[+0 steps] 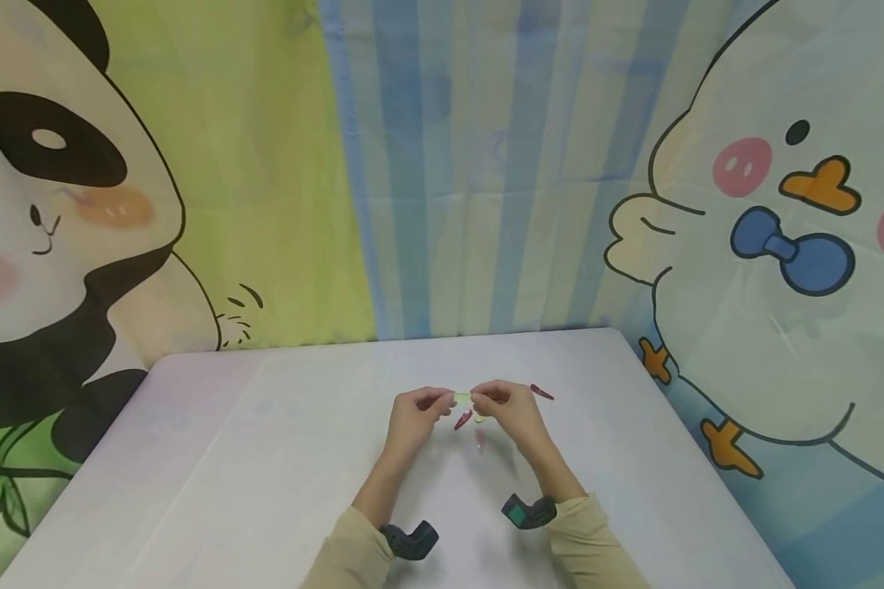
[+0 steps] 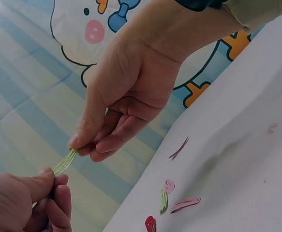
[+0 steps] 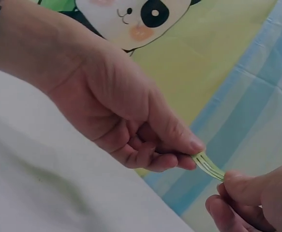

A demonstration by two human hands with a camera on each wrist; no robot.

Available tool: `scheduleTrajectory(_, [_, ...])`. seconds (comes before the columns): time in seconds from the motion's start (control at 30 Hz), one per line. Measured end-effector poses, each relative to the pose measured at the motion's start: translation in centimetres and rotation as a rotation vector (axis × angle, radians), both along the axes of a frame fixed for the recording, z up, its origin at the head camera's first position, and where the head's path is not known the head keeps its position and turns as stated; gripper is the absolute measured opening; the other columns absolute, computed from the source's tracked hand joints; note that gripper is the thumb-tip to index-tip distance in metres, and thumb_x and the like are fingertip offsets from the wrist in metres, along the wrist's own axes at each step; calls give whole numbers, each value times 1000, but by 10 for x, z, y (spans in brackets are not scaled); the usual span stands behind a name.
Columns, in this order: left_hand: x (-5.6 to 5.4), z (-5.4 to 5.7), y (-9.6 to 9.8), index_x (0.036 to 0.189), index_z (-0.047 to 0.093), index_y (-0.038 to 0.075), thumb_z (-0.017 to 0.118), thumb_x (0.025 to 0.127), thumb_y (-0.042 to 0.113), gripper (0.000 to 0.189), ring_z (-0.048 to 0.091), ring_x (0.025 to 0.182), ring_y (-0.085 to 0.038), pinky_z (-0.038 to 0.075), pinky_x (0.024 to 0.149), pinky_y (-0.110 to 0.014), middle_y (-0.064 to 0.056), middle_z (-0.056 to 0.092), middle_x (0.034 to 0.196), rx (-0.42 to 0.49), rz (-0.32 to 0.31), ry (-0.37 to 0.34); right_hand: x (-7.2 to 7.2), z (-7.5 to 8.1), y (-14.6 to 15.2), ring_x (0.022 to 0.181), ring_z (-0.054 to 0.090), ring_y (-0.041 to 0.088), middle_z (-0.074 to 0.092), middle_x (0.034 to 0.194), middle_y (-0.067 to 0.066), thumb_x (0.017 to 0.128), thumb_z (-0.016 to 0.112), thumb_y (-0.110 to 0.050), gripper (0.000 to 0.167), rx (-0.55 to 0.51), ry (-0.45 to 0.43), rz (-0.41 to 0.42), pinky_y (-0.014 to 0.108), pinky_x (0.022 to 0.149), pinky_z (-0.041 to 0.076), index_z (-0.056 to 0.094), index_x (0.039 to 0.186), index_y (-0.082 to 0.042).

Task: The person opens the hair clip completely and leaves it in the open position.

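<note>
While both hands meet above the white table (image 1: 214, 466), a slim pale-green hair clip (image 3: 208, 166) spans the gap between their fingertips, lifted off the tabletop; it is gently curved, with narrow lengthwise slots, and its ends are covered by the fingers. The left hand (image 1: 418, 415) comes in from eight o'clock and pinches one end between thumb and forefinger, the other fingers loosely bent; the right hand (image 1: 510, 406), from four o'clock, pinches the other end in the same way. Seen from the head and reckoned from the held clip, a dark red clip (image 1: 463, 420) lies on the table at six o'clock, and a second green clip (image 2: 164, 201) at five, partly screened by the right fingertips in that view, with a small pink piece (image 2: 170, 186) beside it. A pink clip (image 1: 480, 442) rests between five and six, farther out, and another red clip (image 1: 542, 393) at three, just past the right hand. Dark wrist cameras sit at seven and five o'clock, above beige sleeves (image 1: 357, 552). A striped curtain (image 1: 471, 164) hangs at twelve, a printed panda (image 1: 128, 237) at ten and a white bird (image 1: 751, 343) at two.
</note>
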State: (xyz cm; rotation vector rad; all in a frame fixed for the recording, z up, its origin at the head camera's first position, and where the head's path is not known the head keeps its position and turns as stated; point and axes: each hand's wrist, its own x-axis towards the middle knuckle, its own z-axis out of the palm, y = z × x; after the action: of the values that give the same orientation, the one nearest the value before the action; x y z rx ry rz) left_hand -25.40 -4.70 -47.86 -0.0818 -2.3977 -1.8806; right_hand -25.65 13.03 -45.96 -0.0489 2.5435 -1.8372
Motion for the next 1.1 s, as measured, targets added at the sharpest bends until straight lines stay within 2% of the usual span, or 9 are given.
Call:
scheduleTrajectory(0.37, [-7, 12, 12, 94, 74, 11, 69, 87, 22, 14, 66, 74, -13, 50, 69, -27, -4, 73, 83, 49, 39, -63, -4, 9, 2, 80, 69, 13, 70, 95, 10, 89, 66, -20, 22, -150, -73, -51, 26, 77, 55, 69, 105, -5])
scheduleTrajectory(0.57, [-10, 22, 16, 94, 74, 12, 66, 89, 21, 13, 66, 75, -12, 49, 71, -27, -2, 73, 83, 73, 48, -124, -6, 15, 5, 82, 69, 13, 70, 96, 11, 90, 65, -18, 23, -199, -99, -52, 25, 77, 55, 68, 107, -4])
scheduleTrajectory(0.73, [-14, 30, 15, 96, 73, 12, 67, 88, 25, 17, 65, 76, -12, 50, 74, -28, -1, 73, 85, 73, 37, -162, -10, 17, 8, 84, 69, 13, 69, 97, 10, 86, 69, -24, 28, -207, -117, -88, 24, 79, 54, 69, 107, -6])
scheduleTrajectory(0.9, [-16, 39, 13, 97, 73, 12, 67, 89, 26, 17, 65, 76, -13, 49, 75, -27, -1, 73, 85, 61, 10, -193, -8, 18, 11, 85, 69, 13, 69, 98, 10, 84, 71, -24, 31, -240, -142, -79, 23, 79, 54, 68, 107, -4])
scheduleTrajectory(1.1, [-17, 39, 13, 93, 73, 9, 66, 89, 19, 13, 65, 74, -14, 48, 69, -27, -3, 72, 82, 61, -3, -179, -5, 20, 10, 86, 69, 13, 67, 99, 10, 85, 70, -23, 32, -293, -161, -52, 23, 79, 54, 66, 110, -3])
